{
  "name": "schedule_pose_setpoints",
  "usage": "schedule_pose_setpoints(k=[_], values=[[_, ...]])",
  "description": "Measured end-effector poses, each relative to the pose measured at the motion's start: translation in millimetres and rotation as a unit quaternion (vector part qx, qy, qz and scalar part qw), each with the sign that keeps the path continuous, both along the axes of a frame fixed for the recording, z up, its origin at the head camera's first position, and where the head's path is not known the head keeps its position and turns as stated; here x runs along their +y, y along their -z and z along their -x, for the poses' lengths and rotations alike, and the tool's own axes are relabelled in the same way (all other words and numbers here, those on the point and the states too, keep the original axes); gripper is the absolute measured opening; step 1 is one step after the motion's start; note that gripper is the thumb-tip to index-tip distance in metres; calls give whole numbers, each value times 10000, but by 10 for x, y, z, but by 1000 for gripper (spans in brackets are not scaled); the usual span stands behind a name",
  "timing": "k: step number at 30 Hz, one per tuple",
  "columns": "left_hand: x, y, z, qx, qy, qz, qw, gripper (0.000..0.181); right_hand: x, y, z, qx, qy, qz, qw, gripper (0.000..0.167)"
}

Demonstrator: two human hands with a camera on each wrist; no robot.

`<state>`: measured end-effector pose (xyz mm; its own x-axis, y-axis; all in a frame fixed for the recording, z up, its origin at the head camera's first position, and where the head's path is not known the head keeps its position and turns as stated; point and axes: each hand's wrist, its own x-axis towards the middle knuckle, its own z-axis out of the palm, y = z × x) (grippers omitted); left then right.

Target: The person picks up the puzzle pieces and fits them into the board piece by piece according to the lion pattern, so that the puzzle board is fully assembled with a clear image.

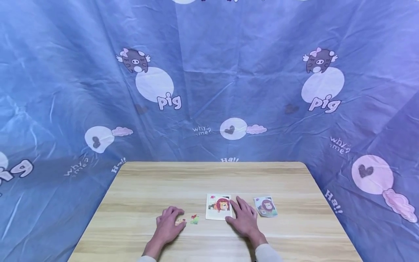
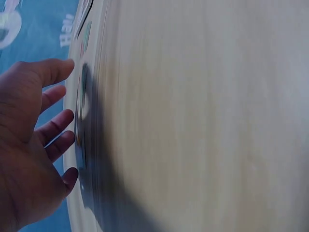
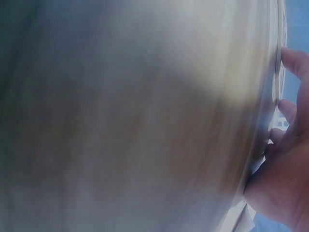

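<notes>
Our right hand point(image 1: 243, 217), grip relaxed, touches the square lion puzzle point(image 1: 217, 207) on the wood-grain bench point(image 1: 209, 242) while our left hand point(image 1: 168, 223), grip loose and empty, curves beside flat pieces point(image 1: 194, 219) before cloth point(image 1: 209, 47) reading "pig" and "Ha!!".

With twelve o'clock at the far edge of the table point(image 1: 147, 182), the picture board point(image 1: 214, 215) lies midway across, the right hand point(image 1: 244, 218) at its four o'clock and the picture card point(image 1: 266, 206) beyond, at three. A loose piece point(image 1: 194, 219) lies apart at eight, then other pieces point(image 1: 180, 220) by the thumb of the left hand point(image 1: 168, 224); the cloth point(image 1: 209, 80) hangs behind, at twelve.
</notes>
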<state>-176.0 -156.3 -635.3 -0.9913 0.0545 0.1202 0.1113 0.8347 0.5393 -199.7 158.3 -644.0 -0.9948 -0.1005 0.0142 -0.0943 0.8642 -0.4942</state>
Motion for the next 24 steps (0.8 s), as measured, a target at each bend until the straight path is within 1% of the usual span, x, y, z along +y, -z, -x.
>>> schedule_pose_setpoints(k=[5, 9, 12, 16, 21, 24], values=[[-257, -37, -45, -293, -152, 117, 9994, 39, -13, 0, 26, 23, -55, -51, 10000, 73], [-396, -41, -76, -379, -87, 325, 9987, 38, -7, 23, 24, -15, -31, -84, 10000, 74], [-445, -59, -55, -345, -49, 441, 9984, 34, 12, -8, 51, 11, 5, -24, 10000, 73], [-514, -81, -78, -298, -55, 451, 9985, 28, -10, -17, 56, 25, 6, 53, 10000, 73], [-564, -65, -107, -280, 79, 610, 9977, 26, -16, 1, 20, 70, 18, -63, 10000, 74], [-574, -48, -102, -341, 150, 676, 9970, 21, -10, -6, 3, 174, 53, -4, 9998, 72]])
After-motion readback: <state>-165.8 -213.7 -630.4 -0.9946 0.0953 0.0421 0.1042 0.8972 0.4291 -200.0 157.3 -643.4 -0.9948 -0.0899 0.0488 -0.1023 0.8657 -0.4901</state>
